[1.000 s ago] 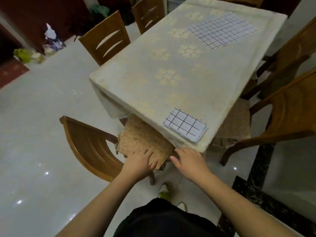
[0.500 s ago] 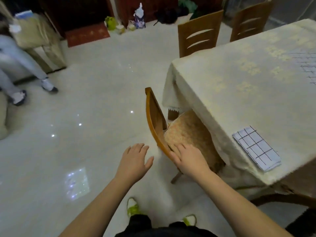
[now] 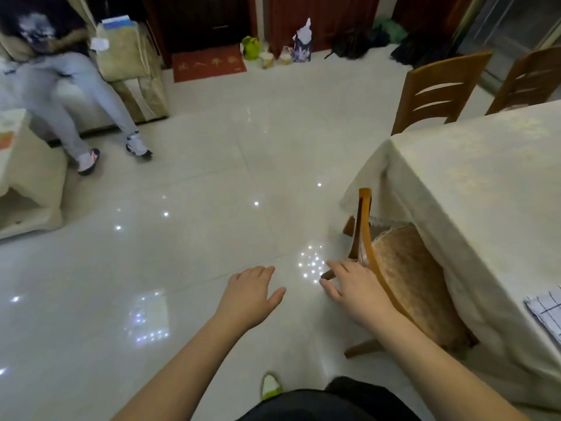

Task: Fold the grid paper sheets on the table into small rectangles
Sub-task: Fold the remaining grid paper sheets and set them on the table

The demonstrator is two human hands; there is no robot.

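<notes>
left hand [image 3: 252, 294]: open, fingers spread, empty; hangs over the glossy white tile floor [image 3: 182, 238]
right hand [image 3: 353, 287]: open, flat against the curved wooden chair back [image 3: 368, 238]; gripping nothing
folded grid paper sheet [image 3: 546, 311]: 4 o'clock, on the cream-clothed table [image 3: 485, 183] edge; partly cut off
risk: gaze off the table; paper near the edge could slide if the chair bumps the cloth

The folded white grid paper with dark lines [image 3: 546, 314] is cut off by the right edge, so only 1 corner shows on the cream-clothed counter [image 3: 485, 183]. The cloth hides most of the cushioned wooden chair [image 3: 406, 275] tucked beneath. The seated person in pale grey trousers [image 3: 60, 83] at upper left is blurred.
</notes>
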